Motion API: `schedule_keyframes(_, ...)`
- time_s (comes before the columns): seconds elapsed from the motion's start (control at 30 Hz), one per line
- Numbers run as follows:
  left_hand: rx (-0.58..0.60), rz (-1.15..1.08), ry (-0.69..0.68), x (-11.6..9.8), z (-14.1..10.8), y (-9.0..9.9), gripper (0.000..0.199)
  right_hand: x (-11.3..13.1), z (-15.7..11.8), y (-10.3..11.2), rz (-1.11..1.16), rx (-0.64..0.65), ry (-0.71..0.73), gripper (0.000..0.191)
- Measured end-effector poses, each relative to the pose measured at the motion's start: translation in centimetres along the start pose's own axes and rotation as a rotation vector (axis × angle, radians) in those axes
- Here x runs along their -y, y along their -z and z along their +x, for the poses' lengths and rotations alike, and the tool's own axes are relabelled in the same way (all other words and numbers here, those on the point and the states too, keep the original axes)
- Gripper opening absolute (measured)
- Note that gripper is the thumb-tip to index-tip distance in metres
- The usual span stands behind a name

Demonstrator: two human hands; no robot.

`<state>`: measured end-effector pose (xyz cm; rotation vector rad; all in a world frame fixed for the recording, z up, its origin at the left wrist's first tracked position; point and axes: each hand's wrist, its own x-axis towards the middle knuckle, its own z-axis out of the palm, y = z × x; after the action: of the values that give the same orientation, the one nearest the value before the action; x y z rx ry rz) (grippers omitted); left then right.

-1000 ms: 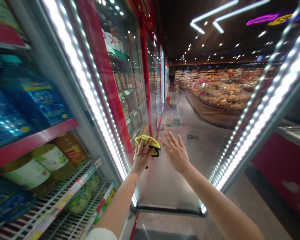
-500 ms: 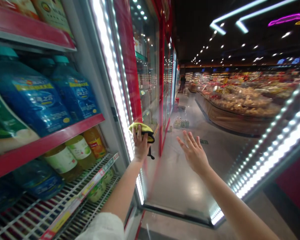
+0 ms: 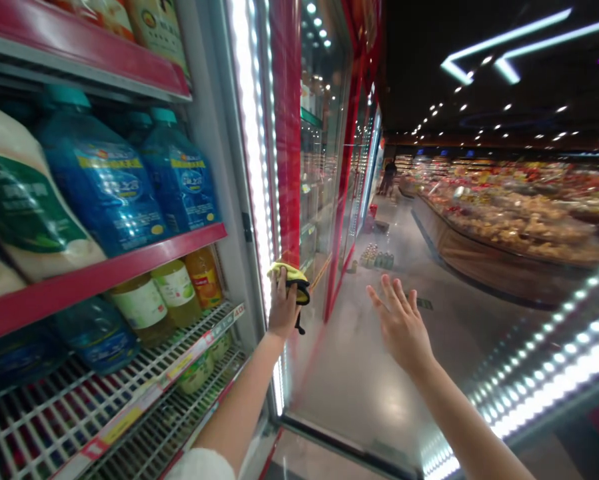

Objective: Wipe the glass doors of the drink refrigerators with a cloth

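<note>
My left hand point(image 3: 283, 312) presses a yellow cloth with black edging point(image 3: 290, 272) to the inner side of an open glass door point(image 3: 336, 393), near its hinge side and the lit strip. A short black loop or cord hangs from the cloth. The fingers lie over the cloth, partly bent around it. To the right, my right hand point(image 3: 402, 323) is spread flat with fingers apart, at the same glass pane; it holds nothing. Whether its palm fully touches the glass is hard to tell.
Left of me, an open cooler holds blue bottles point(image 3: 112, 187) on a red-edged shelf point(image 3: 129, 263) above a wire rack point(image 3: 144, 393). Bright LED strips point(image 3: 252, 133) line the frame. Beyond the glass are a curved produce display point(image 3: 489, 267), bottles on the floor point(image 3: 376, 257) and a distant person point(image 3: 389, 177).
The view has turned slightly left, so the shelves and aisle shift right in the picture. My left hand stays on the cloth near the hinge side; my right hand remains spread at the glass.
</note>
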<state>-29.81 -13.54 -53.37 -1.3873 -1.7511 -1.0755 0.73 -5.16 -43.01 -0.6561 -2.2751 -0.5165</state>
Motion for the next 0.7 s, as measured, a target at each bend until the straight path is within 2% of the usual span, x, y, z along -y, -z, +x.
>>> schedule_keyframes(0.07,-0.012,0.045,0.038,-0.7,-0.8,-0.1,0.06,-0.2,0.1,-0.2,0.011,-0.011,0.01,0.088)
schedule_keyframes(0.2,-0.034,0.129,0.088,-3.2,-5.5,-0.1,0.067,-0.8,0.2,-0.6,0.026,-0.022,0.042,0.088)
schedule_keyframes(0.27,-0.022,0.151,0.08,-3.3,-6.6,0.6,0.065,-1.0,0.3,-0.8,0.032,-0.033,0.058,0.088)
schedule_keyframes(0.33,-0.006,0.16,0.056,-2.3,-6.0,1.8,0.058,-1.2,0.5,-1.0,0.036,-0.057,0.069,0.087)
schedule_keyframes(0.43,-0.014,0.188,0.029,0.3,-3.1,3.3,0.052,-1.5,0.7,-1.5,0.038,-0.099,0.075,0.087)
schedule_keyframes(0.53,-0.028,0.286,-0.006,2.1,-2.0,3.0,0.055,-1.8,0.7,-2.1,0.038,-0.143,0.089,0.085)
schedule_keyframes(0.6,-0.035,0.33,-0.038,2.4,-3.9,1.8,0.057,-1.9,0.2,-2.6,0.04,-0.184,0.09,0.08)
schedule_keyframes(0.7,-0.054,0.35,-0.052,2.4,-9.6,-0.5,0.06,-1.5,-1.5,-3.4,0.053,-0.247,0.082,0.072)
